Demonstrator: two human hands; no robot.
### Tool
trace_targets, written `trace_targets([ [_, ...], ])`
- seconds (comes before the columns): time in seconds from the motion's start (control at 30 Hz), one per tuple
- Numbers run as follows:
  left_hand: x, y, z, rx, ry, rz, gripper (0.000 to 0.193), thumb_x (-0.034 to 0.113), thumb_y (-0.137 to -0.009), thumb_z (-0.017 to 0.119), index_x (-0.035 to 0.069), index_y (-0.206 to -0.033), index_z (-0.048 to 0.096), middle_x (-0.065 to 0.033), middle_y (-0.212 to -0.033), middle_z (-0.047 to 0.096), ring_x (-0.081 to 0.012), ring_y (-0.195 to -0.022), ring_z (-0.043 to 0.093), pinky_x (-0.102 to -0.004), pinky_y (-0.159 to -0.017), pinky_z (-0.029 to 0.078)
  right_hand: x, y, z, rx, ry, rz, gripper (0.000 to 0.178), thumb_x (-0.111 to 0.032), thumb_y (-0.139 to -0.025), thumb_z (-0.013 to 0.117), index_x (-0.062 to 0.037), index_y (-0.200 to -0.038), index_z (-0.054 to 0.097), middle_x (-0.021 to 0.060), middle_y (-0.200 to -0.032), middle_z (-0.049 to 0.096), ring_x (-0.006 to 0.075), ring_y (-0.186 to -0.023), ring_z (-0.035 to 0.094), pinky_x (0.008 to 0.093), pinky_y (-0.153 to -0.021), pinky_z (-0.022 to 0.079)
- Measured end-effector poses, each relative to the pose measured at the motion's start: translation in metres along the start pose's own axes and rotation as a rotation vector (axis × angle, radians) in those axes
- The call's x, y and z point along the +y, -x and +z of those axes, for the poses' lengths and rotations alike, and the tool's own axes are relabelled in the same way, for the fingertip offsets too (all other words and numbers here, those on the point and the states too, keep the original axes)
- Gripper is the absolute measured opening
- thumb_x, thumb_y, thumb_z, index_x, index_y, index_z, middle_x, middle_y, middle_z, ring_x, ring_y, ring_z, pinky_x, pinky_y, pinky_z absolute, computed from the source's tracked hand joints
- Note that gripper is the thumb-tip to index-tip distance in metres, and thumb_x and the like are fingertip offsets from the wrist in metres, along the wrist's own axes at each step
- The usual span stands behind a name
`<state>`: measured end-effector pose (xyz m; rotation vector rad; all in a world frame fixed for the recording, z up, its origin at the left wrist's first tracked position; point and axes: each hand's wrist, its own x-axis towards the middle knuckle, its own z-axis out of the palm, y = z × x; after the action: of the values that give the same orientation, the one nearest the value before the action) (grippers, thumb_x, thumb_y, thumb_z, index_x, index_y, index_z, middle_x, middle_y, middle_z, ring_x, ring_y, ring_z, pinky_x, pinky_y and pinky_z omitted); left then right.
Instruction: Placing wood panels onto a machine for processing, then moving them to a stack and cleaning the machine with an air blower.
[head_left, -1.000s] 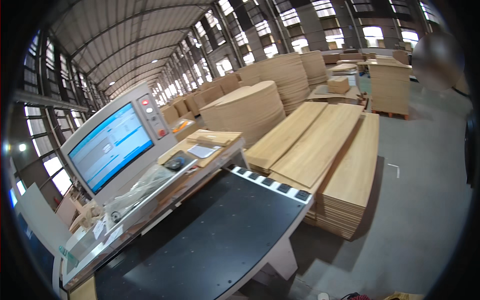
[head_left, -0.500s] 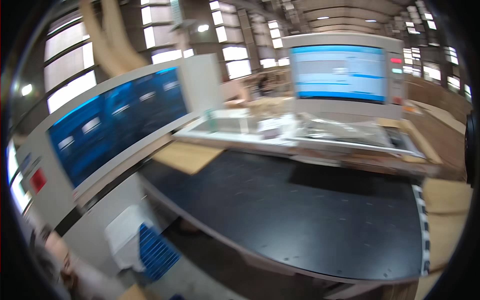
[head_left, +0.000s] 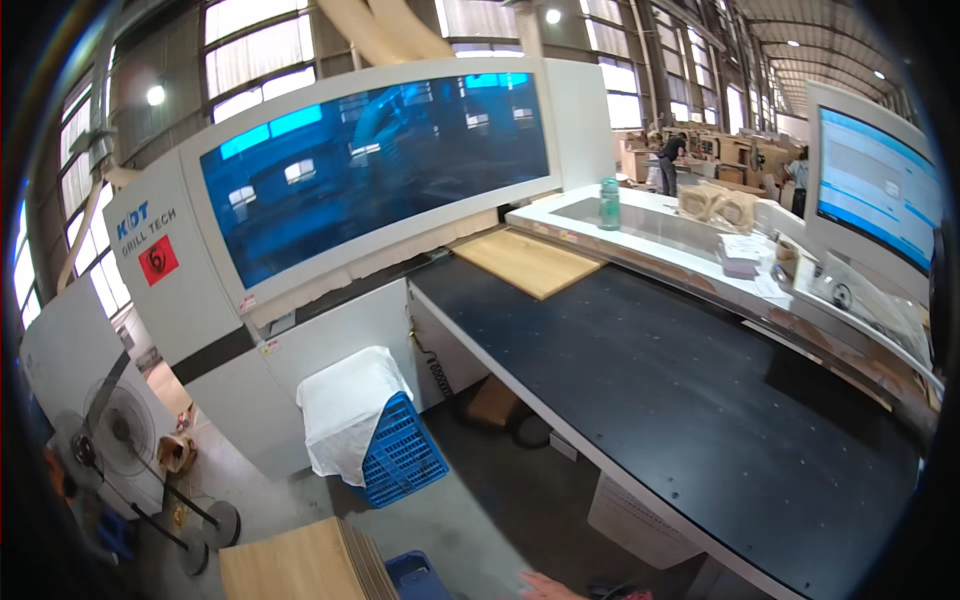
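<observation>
At the lower edge, only part of my right hand point(head_left: 548, 587) shows, its fingers stretched toward the left with nothing seen in them. The wrist is cut off by the frame. My left hand is out of view. Nearest to the visible hand, on its left, is a blue plastic bin point(head_left: 415, 577). Beside that stands a stack of wood-coloured boards point(head_left: 290, 562). A single light wood panel point(head_left: 527, 262) lies flat at the far end of the black machine table point(head_left: 640, 380), well away from my hand.
A large white machine point(head_left: 190, 300) with a blue window stands ahead. Before it is a blue crate point(head_left: 400, 455) under a white cloth point(head_left: 350, 405). Pedestal fans point(head_left: 122, 430) stand left. A green bottle point(head_left: 609, 205) and a monitor point(head_left: 875, 185) are beyond the table. People work far off.
My view has swung left and down. The monitor has shifted to the right edge, and the board stack and crate show more fully. My right hand has come into the lower edge.
</observation>
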<state>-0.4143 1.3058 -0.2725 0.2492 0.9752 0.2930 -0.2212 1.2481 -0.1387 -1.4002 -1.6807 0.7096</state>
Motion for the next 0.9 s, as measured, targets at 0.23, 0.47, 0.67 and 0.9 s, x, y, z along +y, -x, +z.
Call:
trace_targets([
  [0.23,0.184,0.043,0.103,-0.661,0.582,0.313,0.052,0.041,-0.092,0.027,0.003,-0.127,0.029,-0.0163,-0.13,0.035,-0.0283,-0.116,0.039,-0.0408,-0.1,0.028,0.016,-0.184,0.039,0.134,0.362,-0.273,0.031,-0.021,-0.075,0.051,-0.002,-0.099,0.058,0.015,-0.102,0.058,0.0291,-0.098,0.053,0.039,-0.079,0.041],
  [0.47,0.295,0.048,0.046,-0.342,0.202,0.37,0.06,0.035,-0.09,0.036,-0.002,-0.131,0.013,-0.0276,-0.129,0.029,-0.039,-0.118,0.033,-0.0446,-0.099,0.03,0.138,-0.238,0.031,-0.156,0.274,0.295,0.039,-0.038,-0.081,0.046,-0.0078,-0.104,0.057,0.014,-0.102,0.058,0.0301,-0.096,0.054,0.0382,-0.081,0.043],
  [0.67,0.395,-0.004,-0.011,-0.192,0.289,0.429,0.05,0.029,-0.09,0.039,0.001,-0.127,0.02,-0.026,-0.125,0.034,-0.0386,-0.115,0.037,-0.0468,-0.096,0.032,0.227,-0.238,0.062,-0.567,0.132,0.601,0.024,-0.031,-0.081,0.047,-0.0158,-0.091,0.062,0.0038,-0.085,0.063,0.0151,-0.079,0.059,0.0306,-0.073,0.045],
  [0.9,0.563,-0.098,0.001,-0.073,0.099,0.414,0.045,0.025,-0.088,0.045,0.0,-0.123,0.031,-0.0226,-0.11,0.048,-0.0351,-0.103,0.049,-0.0459,-0.088,0.04,0.244,-0.472,0.015,-0.166,0.051,0.372,0.027,-0.032,-0.081,0.045,-0.0093,-0.085,0.058,0.0143,-0.082,0.059,0.0339,-0.079,0.056,0.041,-0.066,0.045],
])
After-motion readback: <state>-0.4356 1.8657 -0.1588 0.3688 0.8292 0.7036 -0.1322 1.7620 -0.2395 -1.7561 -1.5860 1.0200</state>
